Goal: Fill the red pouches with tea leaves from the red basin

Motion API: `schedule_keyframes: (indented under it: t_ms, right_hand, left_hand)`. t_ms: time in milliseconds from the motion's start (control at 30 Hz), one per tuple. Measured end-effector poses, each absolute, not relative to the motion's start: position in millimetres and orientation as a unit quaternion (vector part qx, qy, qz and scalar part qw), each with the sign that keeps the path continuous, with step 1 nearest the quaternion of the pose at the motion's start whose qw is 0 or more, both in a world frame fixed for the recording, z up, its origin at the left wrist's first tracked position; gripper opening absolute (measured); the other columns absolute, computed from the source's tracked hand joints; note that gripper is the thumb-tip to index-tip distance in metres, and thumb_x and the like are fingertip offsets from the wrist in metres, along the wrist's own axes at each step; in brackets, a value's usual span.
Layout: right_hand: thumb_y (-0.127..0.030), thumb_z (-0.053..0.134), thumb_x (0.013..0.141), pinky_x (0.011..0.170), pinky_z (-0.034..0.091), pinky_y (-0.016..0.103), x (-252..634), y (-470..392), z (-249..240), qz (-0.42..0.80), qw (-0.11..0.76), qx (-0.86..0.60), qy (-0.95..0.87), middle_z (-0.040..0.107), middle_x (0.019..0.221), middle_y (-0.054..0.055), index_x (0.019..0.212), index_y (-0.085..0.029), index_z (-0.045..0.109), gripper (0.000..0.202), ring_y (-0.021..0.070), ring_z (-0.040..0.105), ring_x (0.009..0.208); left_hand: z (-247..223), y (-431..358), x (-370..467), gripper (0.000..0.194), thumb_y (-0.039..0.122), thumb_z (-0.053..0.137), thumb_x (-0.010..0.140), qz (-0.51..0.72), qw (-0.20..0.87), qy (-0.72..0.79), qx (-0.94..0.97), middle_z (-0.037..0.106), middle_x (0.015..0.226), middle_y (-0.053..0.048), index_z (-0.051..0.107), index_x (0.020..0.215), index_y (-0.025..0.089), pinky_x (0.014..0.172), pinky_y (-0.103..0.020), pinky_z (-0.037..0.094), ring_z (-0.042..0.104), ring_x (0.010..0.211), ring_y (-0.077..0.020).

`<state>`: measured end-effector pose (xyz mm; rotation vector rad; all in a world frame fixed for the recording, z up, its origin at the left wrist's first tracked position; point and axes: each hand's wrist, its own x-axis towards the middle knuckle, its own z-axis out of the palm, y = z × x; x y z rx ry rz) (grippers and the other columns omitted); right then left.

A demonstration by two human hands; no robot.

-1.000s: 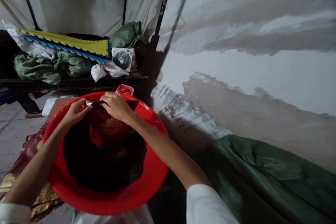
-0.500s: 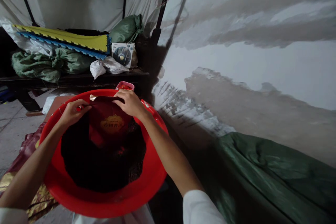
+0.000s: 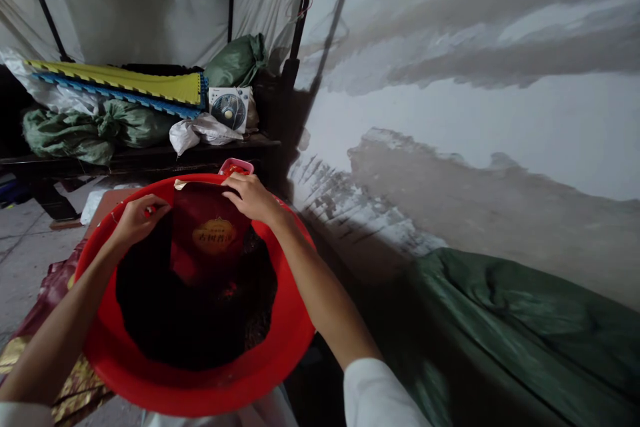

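- From here I see the right hand [image 3: 253, 200] pinching the top edge of a dark red bag [image 3: 200, 210], near the corner, thumb and fingers pressed together.
- The left hand [image 3: 140, 219] has its fingertips drawn together on the bag's other side edge, just below the top; a small red thing [image 3: 149, 211] shows among its fingers, too small to make out.
- The bag stands upright inside the big red basin [image 3: 195, 399], toward its far side, a gold label [image 3: 215, 236] with dark characters facing the person. What the bag holds, I can't tell.
- In the basin, a dark loose mass [image 3: 185, 330] surrounds the bag's lower part; it looks stringy along one side, and the rest is too dark to read.
- Just beyond the basin's far rim sits a small pink container [image 3: 251, 164] with red things [image 3: 235, 169] in it.
- Past the basin, a dark bench [image 3: 267, 143] bears tied green sacks [image 3: 65, 133], a white bag [image 3: 183, 138], a box-shaped fan [image 3: 229, 111] and yellow and blue mats [image 3: 130, 82].
- Left of the basin lies maroon and gold cloth [image 3: 83, 383].
- Well to the basin's right, a green cover [image 3: 500, 320] spreads below the patchy wall [image 3: 475, 127].
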<state>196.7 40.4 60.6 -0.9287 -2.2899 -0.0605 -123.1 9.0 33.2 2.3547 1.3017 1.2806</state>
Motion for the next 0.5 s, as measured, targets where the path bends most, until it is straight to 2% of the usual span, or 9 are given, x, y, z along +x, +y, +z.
schedule_keyframes:
  t_ms: [167,300,500]
  right_hand:
    - [-0.019,0.06,0.103,0.095,0.046,0.035,202.6,42.9,58.5,-0.03,0.32,-0.371,-0.871,0.071,0.112,0.008,0.112,-0.017,0.071,0.014,0.0193,0.065,0.102]
    - [-0.027,0.062,0.103,0.094,0.046,0.036,196.7,38.7,58.9,-0.048,0.331,-0.357,-0.872,0.073,0.103,0.007,0.109,-0.018,0.072,0.015,0.0209,0.067,0.098]
    - [-0.028,0.07,0.098,0.096,0.05,0.038,205.1,30.0,61.4,-0.013,0.364,-0.346,-0.864,0.073,0.109,0.007,0.11,-0.02,0.071,0.015,0.0222,0.068,0.101]
  left_hand:
    - [31.5,10.8,-124.8,0.028,0.047,0.069,0.091,0.432,0.09,0.437,0.784,0.074,0.085,-0.005,0.076,0.088,0.021,0.071,-0.028,0.051,0.065,0.074,-0.0176]
    - [32.1,7.3,-118.0,0.034,0.053,0.075,0.087,0.426,0.098,0.432,0.789,0.074,0.093,-0.005,0.074,0.095,0.02,0.075,-0.029,0.052,0.066,0.08,-0.0181]
    - [29.5,5.3,-113.1,0.029,0.048,0.069,0.091,0.396,0.08,0.448,0.797,0.07,0.084,-0.003,0.068,0.084,0.019,0.074,-0.031,0.05,0.062,0.075,-0.0176]
